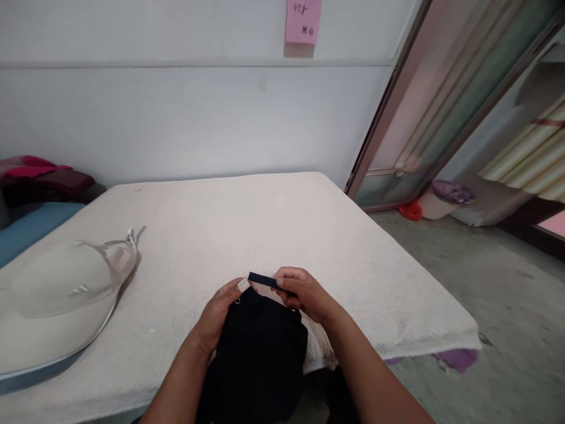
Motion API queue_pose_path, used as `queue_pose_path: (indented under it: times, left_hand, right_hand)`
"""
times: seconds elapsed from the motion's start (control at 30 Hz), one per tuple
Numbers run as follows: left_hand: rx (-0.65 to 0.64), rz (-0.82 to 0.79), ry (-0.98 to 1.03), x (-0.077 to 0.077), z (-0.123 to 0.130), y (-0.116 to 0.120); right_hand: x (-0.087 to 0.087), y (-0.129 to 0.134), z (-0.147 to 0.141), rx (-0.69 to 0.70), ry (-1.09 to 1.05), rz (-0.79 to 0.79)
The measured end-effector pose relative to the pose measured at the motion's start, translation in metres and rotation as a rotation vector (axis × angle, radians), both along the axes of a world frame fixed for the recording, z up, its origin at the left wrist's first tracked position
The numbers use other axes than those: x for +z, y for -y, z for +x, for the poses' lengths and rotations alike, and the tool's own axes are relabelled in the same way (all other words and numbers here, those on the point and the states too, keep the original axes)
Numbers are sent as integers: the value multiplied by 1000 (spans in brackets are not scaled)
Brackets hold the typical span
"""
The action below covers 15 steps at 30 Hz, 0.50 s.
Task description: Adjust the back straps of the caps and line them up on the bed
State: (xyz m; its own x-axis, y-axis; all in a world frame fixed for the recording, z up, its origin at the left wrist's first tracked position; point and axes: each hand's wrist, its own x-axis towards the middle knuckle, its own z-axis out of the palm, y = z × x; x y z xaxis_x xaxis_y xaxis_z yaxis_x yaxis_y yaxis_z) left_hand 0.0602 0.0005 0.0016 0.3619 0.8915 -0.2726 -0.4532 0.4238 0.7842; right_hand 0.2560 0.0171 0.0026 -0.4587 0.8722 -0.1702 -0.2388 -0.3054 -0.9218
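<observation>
A soft black cloth piece, which looks like a cap [260,353], hangs over the near edge of the bed. My left hand [216,318] pinches its upper left corner, and a small ring shows just under the thumb. Something white, perhaps a label or tape, covers the thumb tip. A narrow dark strap [263,279] lies between the thumb and fingers of my right hand [304,293]. The strap's free end points toward my left thumb. Between strap and cloth there is a gap. Whether the strap is joined to the cloth behind my right fingers is hidden.
On the left of the white-covered bed [247,218] lies a beige cap [62,282] with a cord. Dark red and pink things [48,171] sit beyond it. A pink note [302,22] is on the wall. A bin [441,200] stands by the sliding door at right.
</observation>
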Motion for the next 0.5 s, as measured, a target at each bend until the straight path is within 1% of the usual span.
queue_pose_path:
  times: [0.13, 0.23, 0.33, 0.5]
  left_hand:
    - [11, -21, -21, -6, -3, -1]
    - [11, -33, -42, -8, -4, 0]
    - [3, -40, -50, -6, -2, 0]
    - [-52, -8, -36, -2, 0, 1]
  right_hand:
    - [-1, 0, 3, 45, 13, 1]
    - [-3, 0, 5, 85, 42, 1]
    - [-2, 2, 7, 100, 61, 7]
    - [1, 5, 8, 120, 72, 70]
